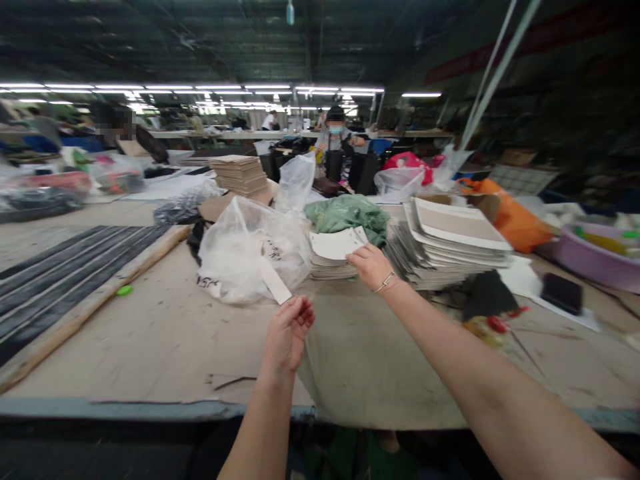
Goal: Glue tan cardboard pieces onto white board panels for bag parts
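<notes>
Grip light imo: left hand point(291, 328) pinches white strip point(275, 281) by near end over desk point(200, 353), so avoid bending it. Right hand point(371, 267) touches near-right corner of white stack point(333, 245) on desk; can't tell if gripping. Strip looks narrow, flat, straight-edged; stack pale, front edge slightly curved.

Tilted white strip point(275, 281), stacked pale panels point(331, 245)

Long white tube lamps point(421, 95) glow under a dark ceiling point(130, 47), with deep shadow below the blurred front edge of the beige table point(165, 340).
</notes>
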The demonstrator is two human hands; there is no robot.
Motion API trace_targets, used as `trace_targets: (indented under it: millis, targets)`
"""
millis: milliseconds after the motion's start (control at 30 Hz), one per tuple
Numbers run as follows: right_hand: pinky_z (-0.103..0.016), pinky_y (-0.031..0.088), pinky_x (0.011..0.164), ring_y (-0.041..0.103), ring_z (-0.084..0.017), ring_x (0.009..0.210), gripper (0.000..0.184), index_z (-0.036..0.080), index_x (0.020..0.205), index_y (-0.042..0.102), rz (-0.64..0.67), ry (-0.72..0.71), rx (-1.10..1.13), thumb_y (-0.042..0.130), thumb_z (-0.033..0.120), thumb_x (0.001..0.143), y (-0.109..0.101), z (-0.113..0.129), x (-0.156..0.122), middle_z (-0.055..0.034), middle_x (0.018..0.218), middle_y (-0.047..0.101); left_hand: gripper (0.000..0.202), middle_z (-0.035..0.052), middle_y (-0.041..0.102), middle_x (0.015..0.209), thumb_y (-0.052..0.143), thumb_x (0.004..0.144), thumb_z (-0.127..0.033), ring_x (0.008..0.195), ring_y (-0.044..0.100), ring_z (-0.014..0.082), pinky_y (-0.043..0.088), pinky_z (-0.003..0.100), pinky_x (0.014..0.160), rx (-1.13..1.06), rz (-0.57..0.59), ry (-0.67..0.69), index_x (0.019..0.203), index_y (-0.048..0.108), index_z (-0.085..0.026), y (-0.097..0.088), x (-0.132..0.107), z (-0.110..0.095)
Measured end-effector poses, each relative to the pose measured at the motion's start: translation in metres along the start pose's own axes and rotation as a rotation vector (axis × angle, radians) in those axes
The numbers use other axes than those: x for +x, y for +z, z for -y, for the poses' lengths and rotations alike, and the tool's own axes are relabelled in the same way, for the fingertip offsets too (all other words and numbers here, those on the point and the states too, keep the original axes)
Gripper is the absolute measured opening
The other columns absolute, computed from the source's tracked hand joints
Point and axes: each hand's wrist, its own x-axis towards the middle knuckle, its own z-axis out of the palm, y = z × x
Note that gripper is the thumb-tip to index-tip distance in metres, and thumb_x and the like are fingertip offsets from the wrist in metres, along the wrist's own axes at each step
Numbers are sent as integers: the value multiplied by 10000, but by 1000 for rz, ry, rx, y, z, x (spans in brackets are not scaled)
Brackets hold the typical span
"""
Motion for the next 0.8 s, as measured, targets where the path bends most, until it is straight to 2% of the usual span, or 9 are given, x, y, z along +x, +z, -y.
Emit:
trace_targets:
  millis: [100,167,300,400,500,567,600,700,800]
  targets:
    - [-369,356,923,450,-213,978,322,196,1147,591,-149,-43,42,388,161,901,-30,22,-61,-83,1001,605,25,16,652,711,612,743,-131,642,604,91,504,195,636,0,-58,48,747,637,-130,1,4,-3]
    - [-373,381,892,455,-214,967,320,201,1164,571,-175,-75,90,420,159,885,-41,49,-115,-82,976,603,58,9,649,700,587,754,-111,631,603,85,515,183,616,14,-76,54,735,637,-134,1,7,-3]
    - [-460,268,1033,490,-187,927,294,255,1162,545,9,-55,233,506,268,871,-48,104,-212,-39,919,599,100,3,646,697,560,771,-103,641,612,85,535,176,616,113,-57,22,731,643,-141,-1,10,6]
    - [-524,236,1047,506,-192,957,406,273,1193,517,92,15,334,559,453,832,-59,106,-259,-37,987,588,76,11,658,720,581,755,-118,651,622,95,542,181,616,258,-38,-18,743,652,-145,-3,10,18]
    - [-457,368,974,506,-208,1011,388,239,1244,491,10,269,293,505,353,873,-77,61,-299,-88,1070,564,50,15,668,739,660,703,-156,657,628,103,538,172,609,442,-26,-20,752,655,-151,-6,10,29]
    - [-418,421,918,493,-228,1060,385,210,1261,485,-68,440,187,454,308,890,-86,11,-331,-125,1134,540,134,23,677,769,719,659,-191,685,634,105,530,152,620,572,-12,-2,773,660,-150,-8,10,35]
    - [-429,418,921,487,-244,1072,435,200,1281,471,-65,503,118,480,351,874,-88,-17,-348,-135,1152,534,176,30,682,789,740,641,-208,704,638,109,527,146,629,625,0,-2,787,663,-149,-9,10,38]
    - [-471,367,968,423,-321,1154,831,104,1375,350,108,693,-65,632,528,717,-87,-93,-395,-200,1254,474,226,51,691,829,753,630,-224,737,648,127,530,150,639,713,27,-36,822,664,-145,-11,11,44]
    - [-477,347,964,414,-343,1158,1010,87,1410,280,298,723,-98,691,565,620,-81,-145,-420,-206,1289,457,193,61,690,831,727,650,-199,736,652,134,535,156,639,736,30,-57,821,661,-139,-9,11,46]
